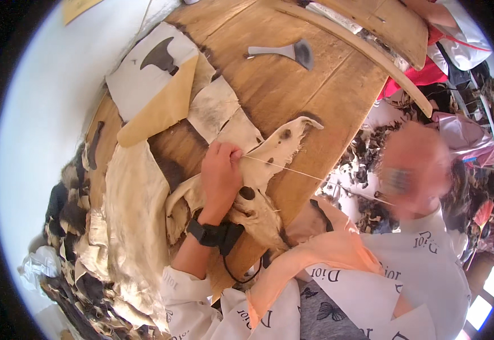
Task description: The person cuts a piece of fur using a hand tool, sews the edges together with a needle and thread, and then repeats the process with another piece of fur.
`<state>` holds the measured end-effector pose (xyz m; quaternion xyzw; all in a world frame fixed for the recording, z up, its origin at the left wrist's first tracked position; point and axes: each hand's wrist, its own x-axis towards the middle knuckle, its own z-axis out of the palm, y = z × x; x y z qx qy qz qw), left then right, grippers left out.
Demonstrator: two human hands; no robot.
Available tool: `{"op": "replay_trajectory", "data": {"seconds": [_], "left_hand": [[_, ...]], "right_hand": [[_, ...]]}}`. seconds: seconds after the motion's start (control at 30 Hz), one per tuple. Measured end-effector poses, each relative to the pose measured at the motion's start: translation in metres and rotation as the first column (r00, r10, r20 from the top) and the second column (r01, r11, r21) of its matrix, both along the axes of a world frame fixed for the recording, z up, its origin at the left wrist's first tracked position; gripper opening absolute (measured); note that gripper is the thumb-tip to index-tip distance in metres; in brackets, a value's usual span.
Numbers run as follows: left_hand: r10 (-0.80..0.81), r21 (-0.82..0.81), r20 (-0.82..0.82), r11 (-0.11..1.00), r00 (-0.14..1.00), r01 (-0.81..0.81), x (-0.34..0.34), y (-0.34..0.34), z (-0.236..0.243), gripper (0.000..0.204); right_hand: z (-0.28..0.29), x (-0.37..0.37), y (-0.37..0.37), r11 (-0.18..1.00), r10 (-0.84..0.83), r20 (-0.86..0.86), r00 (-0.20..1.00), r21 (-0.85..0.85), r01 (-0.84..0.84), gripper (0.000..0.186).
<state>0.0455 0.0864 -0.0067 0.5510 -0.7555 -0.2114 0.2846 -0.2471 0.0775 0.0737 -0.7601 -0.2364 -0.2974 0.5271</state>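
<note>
My left hand [222, 175], with a dark band at the wrist, is closed, its fingertips pinching the edge of a pale hide [261, 214] that has dark spots and holes. From those fingertips a white thread [292, 170] runs taut to the right. At its far end my right hand [419, 170] is raised beyond the table edge, smeared by motion, with a greyish band across a finger. The thread runs into its grip; whether a needle is there cannot be made out. Part of the hide hangs toward my lap.
On the wooden table [337, 79] lie a grey bladed tool [285, 52], a crescent blade [161, 58] on white sheeting, tan paper [165, 107] and a long wooden strip [366, 48]. Fur pieces [74, 198] pile at left. Another person's arm [436, 12] shows at upper right.
</note>
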Motion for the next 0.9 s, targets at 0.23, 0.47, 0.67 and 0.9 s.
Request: {"op": "replay_trajectory", "data": {"seconds": [0.23,0.47,0.67,0.9], "left_hand": [[0.055,0.124,-0.209,0.992,0.976,-0.03,0.002,0.0,0.02,0.018],[0.174,0.274,-0.376,0.959,0.91,-0.07,0.006,0.028,0.046,0.018],[0.078,0.164,-0.057,0.984,0.995,-0.068,0.003,0.0,0.014,0.015],[0.024,0.053,0.063,0.998,0.998,-0.027,0.007,-0.002,0.0,0.007]], "right_hand": [[0.017,0.079,0.019,0.849,-0.407,-0.558,0.723,0.061,0.525,0.004],[-0.061,0.098,0.024,0.442,-0.401,-0.784,0.474,0.287,0.85,0.003],[-0.05,0.064,0.033,0.493,-0.579,-0.745,0.331,0.004,0.87,0.006],[0.024,-0.009,0.04,0.662,-0.583,-0.629,0.514,-0.001,0.749,0.003]]}}
